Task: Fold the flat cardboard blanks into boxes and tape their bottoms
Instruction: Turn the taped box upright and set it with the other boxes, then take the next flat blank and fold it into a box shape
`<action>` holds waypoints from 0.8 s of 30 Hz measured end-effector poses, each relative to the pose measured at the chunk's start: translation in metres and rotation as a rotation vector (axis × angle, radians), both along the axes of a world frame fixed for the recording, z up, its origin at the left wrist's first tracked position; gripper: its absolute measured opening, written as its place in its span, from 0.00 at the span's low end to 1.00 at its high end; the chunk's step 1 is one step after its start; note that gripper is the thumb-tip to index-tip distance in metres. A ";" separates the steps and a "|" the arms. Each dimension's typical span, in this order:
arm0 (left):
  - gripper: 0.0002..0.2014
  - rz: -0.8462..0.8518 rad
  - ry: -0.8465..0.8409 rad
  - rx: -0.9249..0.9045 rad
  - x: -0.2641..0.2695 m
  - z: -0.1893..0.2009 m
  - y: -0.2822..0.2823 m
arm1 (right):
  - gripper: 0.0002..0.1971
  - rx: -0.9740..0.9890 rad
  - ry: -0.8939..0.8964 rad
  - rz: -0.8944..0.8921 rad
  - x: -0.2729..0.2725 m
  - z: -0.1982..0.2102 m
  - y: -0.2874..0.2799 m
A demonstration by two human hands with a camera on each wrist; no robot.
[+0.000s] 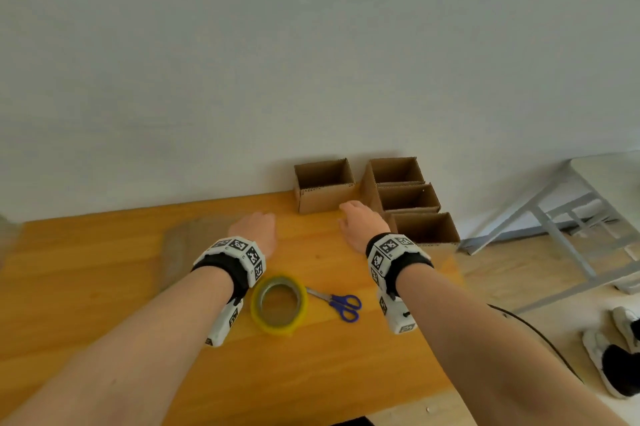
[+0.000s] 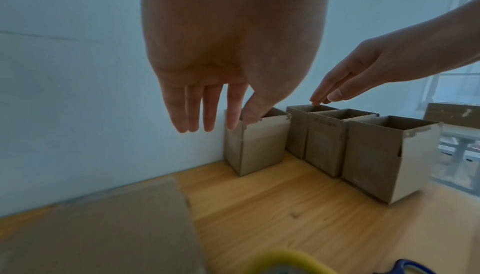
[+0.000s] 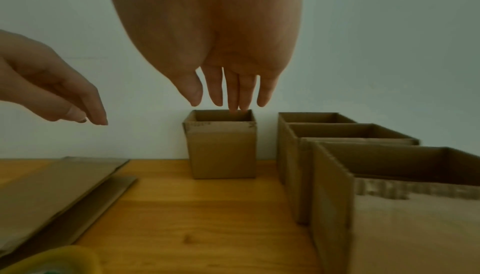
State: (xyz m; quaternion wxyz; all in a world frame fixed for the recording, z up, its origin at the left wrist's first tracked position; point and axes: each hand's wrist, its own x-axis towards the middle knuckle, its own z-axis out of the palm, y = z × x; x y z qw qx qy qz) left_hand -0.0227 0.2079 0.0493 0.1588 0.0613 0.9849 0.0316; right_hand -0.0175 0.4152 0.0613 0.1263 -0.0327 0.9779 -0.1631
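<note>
Several folded open-topped cardboard boxes stand at the table's back right by the wall. One box (image 1: 323,184) (image 2: 257,143) (image 3: 222,149) stands alone; three more (image 1: 410,198) (image 2: 327,141) (image 3: 345,155) form a row to its right. Flat blanks (image 1: 185,245) (image 2: 103,227) (image 3: 52,192) lie stacked at the left. My left hand (image 1: 258,228) (image 2: 205,106) hovers over the table with straight fingers, holding nothing. My right hand (image 1: 360,219) (image 3: 228,87) hovers just in front of the lone box, fingers straight and empty.
A yellow-edged tape roll (image 1: 278,302) (image 3: 52,262) and blue-handled scissors (image 1: 341,304) lie on the wooden table (image 1: 104,287) near my wrists. The wall runs along the table's back edge. A grey metal frame (image 1: 554,228) and shoes (image 1: 613,353) are on the floor to the right.
</note>
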 end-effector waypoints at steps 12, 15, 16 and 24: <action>0.07 0.312 -0.094 0.095 0.046 -0.031 -0.133 | 0.22 0.009 -0.115 0.189 -0.003 -0.037 -0.137; 0.07 0.351 -0.095 0.152 0.052 -0.041 -0.152 | 0.21 0.005 -0.146 0.220 -0.003 -0.047 -0.161; 0.07 0.369 -0.100 0.175 0.054 -0.044 -0.158 | 0.20 0.010 -0.159 0.228 -0.003 -0.051 -0.167; 0.22 0.539 -0.184 0.381 0.059 -0.074 -0.198 | 0.19 0.013 -0.241 0.194 -0.006 -0.079 -0.198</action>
